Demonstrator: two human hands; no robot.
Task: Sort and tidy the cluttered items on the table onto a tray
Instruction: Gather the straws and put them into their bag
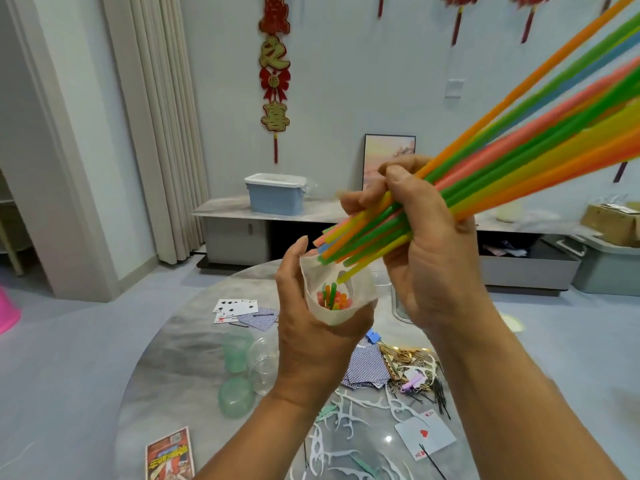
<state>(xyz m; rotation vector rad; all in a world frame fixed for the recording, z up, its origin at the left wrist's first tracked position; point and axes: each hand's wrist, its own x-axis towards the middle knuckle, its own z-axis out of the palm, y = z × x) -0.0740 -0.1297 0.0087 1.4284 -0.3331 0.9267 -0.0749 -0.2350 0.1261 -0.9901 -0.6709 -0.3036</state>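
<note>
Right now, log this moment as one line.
left hand: holds bag open | right hand: grips straws | straw tips at bag mouth | cards, cups on table

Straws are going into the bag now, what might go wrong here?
The straw bundle fans wide above the right hand, so loose straws could slip from its grip. The plastic bag mouth, held by the left hand, is narrow; some straw ends sit outside it and may miss or crumple it.

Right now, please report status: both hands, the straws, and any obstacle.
Left hand grips plastic bag, mouth open. Right hand grips straw bundle, tips at the bag's mouth. A few straws already inside. No obstacle seen.
</note>
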